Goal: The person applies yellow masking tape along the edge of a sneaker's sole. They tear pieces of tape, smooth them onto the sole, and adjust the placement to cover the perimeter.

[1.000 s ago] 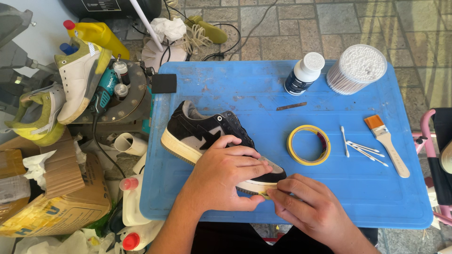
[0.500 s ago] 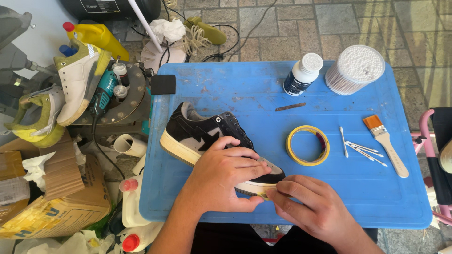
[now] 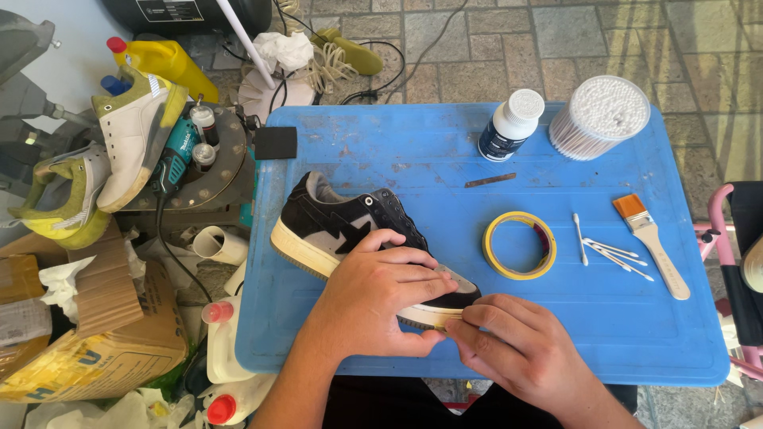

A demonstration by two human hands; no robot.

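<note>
A black and white sneaker (image 3: pixel 342 226) with a cream sole lies on its side on the blue table (image 3: pixel 445 151), toe toward me. My left hand (image 3: pixel 381 298) rests over its front half and holds it down. My right hand (image 3: pixel 517 349) pinches at the toe's sole edge, fingers closed on what looks like a strip of pale tape; the strip itself is mostly hidden. A roll of yellow tape (image 3: pixel 520 245) lies flat just right of the shoe.
On the table: a white-capped dark bottle (image 3: pixel 510 125), a tub of cotton swabs (image 3: pixel 600 117), loose swabs (image 3: pixel 608 253), a flat brush (image 3: pixel 652 245), a black sponge block (image 3: pixel 276 143). Left of the table stand other shoes (image 3: pixel 131 143), a power tool, jugs and cardboard.
Both hands have shifted only slightly at the shoe's toe. The sneaker and the other items stay where they were.
</note>
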